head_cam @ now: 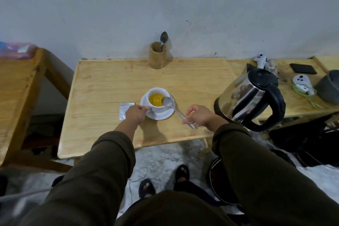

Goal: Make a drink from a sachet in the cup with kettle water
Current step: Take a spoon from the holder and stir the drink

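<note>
A white cup full of yellow drink stands on a white saucer in the middle of the wooden table. My left hand pinches the cup's handle at its left side. My right hand grips a metal spoon by its handle, with the bowl resting over the cup's right rim. A silver sachet lies flat just left of the cup, partly behind my left hand. The steel kettle with a black lid and handle stands at the table's right edge.
A bamboo holder with another spoon stands at the back by the wall. A second table on the right carries a phone, a white controller and a grey pot. A wooden bench is at the left.
</note>
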Demonstrator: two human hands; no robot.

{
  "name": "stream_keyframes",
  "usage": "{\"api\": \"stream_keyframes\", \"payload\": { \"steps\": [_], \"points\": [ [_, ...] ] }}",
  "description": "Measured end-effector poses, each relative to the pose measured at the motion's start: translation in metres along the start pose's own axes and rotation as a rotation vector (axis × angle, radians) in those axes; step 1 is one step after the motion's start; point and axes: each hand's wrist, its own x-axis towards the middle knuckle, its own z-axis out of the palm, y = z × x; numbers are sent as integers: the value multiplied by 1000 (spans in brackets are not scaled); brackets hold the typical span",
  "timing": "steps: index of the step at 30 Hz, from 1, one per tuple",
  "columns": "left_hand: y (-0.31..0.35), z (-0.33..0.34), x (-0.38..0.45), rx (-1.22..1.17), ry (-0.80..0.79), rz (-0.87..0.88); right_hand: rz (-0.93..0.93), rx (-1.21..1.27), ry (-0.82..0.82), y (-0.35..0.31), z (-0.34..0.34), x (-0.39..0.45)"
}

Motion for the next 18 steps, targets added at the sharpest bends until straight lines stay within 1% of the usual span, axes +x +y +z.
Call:
{"api": "stream_keyframes", "payload": {
  "steps": [6, 10, 12, 18],
  "points": [
    [-10, 9, -7, -145, 87, 43, 81, 250, 67, 32, 6, 20],
    [-16, 16, -11, -206, 146, 40, 146, 312, 151, 39, 9, 43],
    [-17, 19, -14, -242, 171, 22, 165, 294, 194, 42, 11, 57],
    [-15, 35, -18, -300, 267, -14, 147, 270, 97, 56, 8, 87]
  ]
}}
